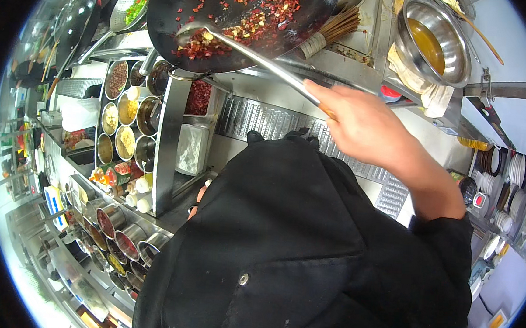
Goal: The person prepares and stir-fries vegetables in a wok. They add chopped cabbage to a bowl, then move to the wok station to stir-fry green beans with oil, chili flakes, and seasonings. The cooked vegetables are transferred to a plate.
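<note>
A black wok (254, 26) at the top holds chopped dried red chillies (278, 5) with pale bits among them. My right hand (362, 120) is closed around the handle of a metal ladle (261, 61), whose bowl rests among the chillies in the left part of the wok. Only a small part of my left hand (198, 199) shows beside the left edge of my black jacket; the rest is hidden, and whether it holds anything cannot be seen. A strainer with chopped green and red peppers (136, 9) stands left of the wok.
A steel bowl of yellow oil (424, 45) stands at the upper right, near a bamboo brush (334, 29) and a folded cloth (426, 88). Seasoning pots (129, 109) and bottles (118, 172) line the left side. Stacked plates (516, 170) fill shelves at the right.
</note>
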{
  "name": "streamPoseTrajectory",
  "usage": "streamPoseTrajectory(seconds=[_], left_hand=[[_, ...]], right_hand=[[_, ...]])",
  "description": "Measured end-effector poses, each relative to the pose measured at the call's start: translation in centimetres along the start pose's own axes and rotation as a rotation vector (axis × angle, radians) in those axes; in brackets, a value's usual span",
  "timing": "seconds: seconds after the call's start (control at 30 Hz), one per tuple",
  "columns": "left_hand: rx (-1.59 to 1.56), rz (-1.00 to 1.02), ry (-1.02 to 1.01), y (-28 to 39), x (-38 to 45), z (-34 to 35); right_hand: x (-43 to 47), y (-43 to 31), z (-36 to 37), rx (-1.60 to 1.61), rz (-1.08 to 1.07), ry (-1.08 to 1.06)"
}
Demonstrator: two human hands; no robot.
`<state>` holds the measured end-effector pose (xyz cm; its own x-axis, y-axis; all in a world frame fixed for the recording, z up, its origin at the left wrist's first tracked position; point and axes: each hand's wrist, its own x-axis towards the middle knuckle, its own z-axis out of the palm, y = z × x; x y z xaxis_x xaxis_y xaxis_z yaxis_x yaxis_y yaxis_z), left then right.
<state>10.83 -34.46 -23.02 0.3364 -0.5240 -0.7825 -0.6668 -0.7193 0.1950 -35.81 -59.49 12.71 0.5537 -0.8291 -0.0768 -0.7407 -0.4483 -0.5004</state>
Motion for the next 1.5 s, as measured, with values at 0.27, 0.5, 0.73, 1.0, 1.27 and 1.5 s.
streamPoseTrajectory(seconds=[0.27,0.5,0.73,1.0,1.27,1.5], left_hand=[[0.023,0.026,0.003,0.0,0.2,-0.9],[0.012,0.034,0.002,0.1,0.8,-0.6],[-0.033,0.057,0.02,1.6,2.2,-0.7],[-0.106,0.083,0.051,2.1,2.2,-0.6],[-0.564,0.182,0.27,6.9,0.2,-7.5],[-1.285,0.381,0.267,15.3,-1.5,-20.8]], right_hand=[[7.5,6.9,-3.0,0.053,0.212,0.121],[6.0,2.0,2.2,0.01,0.137,-0.003],[5.2,5.6,-6.3,0.206,0.373,-0.003],[6.5,-0.8,0.1,0.268,0.289,-0.08],[1.1,1.4,-4.9,0.395,0.606,-0.086],[3.0,0.4,0.2,0.168,0.561,0.19]])
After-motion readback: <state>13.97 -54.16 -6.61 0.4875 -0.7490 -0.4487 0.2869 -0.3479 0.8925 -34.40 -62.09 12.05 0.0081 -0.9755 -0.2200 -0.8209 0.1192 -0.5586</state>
